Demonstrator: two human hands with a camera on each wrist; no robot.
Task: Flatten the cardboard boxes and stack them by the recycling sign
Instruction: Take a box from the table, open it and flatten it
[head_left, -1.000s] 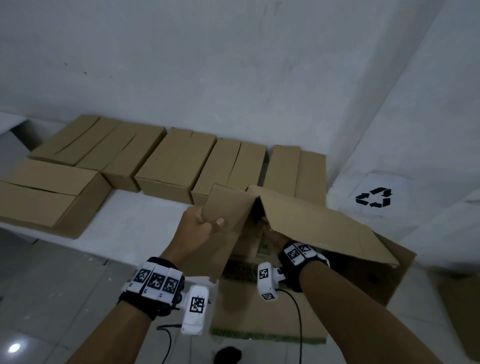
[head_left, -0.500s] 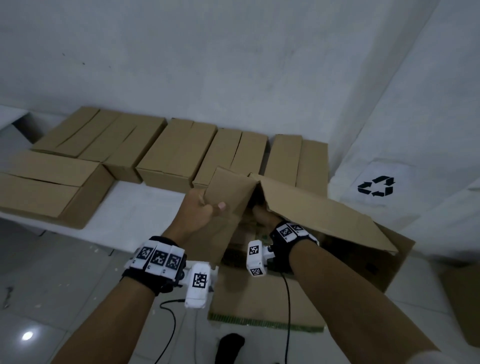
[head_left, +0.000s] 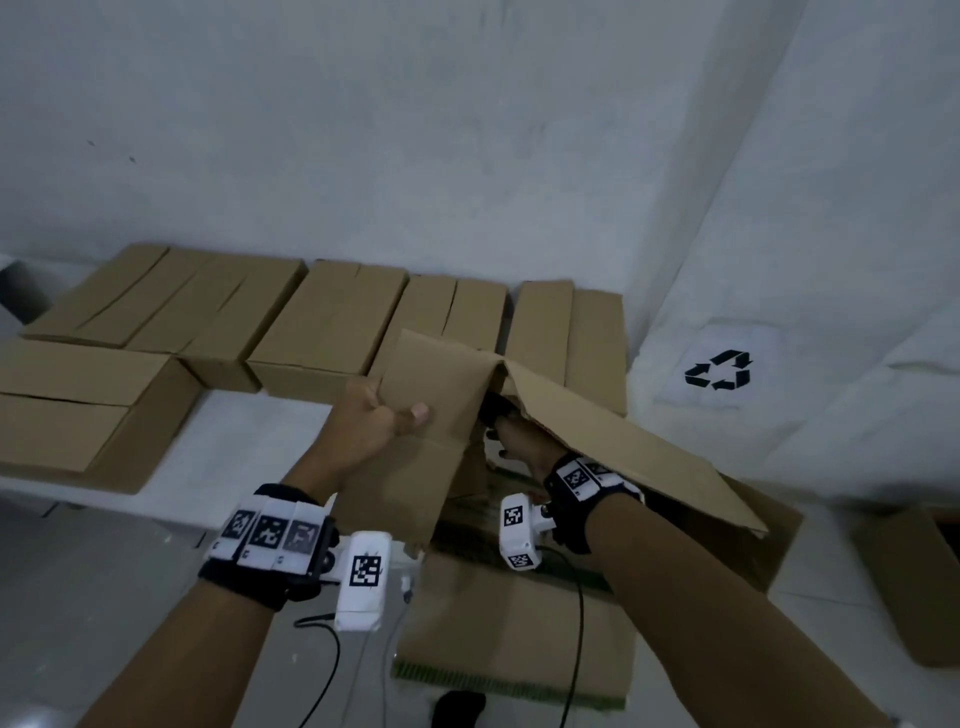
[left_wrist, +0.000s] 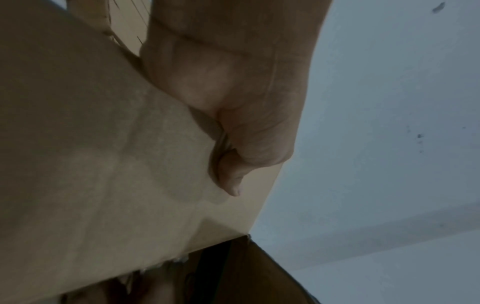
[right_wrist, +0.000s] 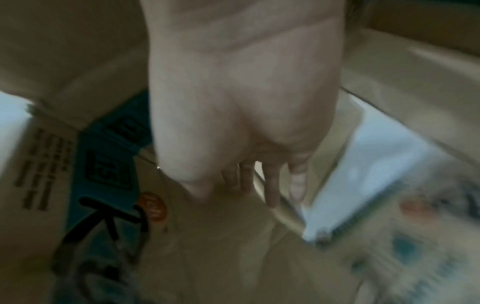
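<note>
A brown cardboard box (head_left: 597, 431), half collapsed, hangs in front of me over the table's near edge. My left hand (head_left: 384, 415) grips its left panel (left_wrist: 91, 144), thumb on the front and fingers behind. My right hand (head_left: 514, 436) reaches in under the slanting top panel; its fingers (right_wrist: 271, 185) point straight down inside, over printed cardboard (right_wrist: 109, 185). The black recycling sign (head_left: 719, 370) is on the white wall to the right. A flattened printed carton (head_left: 519, 639) lies on the floor below the held box.
Several closed brown boxes (head_left: 332, 322) stand in a row on the white table (head_left: 270, 431) against the wall, with one larger box (head_left: 78, 410) at the left. Another cardboard piece (head_left: 919, 587) lies on the floor at far right. Cables hang from my wrists.
Both hands have lifted the box a little, and my right hand has gone further in under the top panel. My left hand keeps the same grip.
</note>
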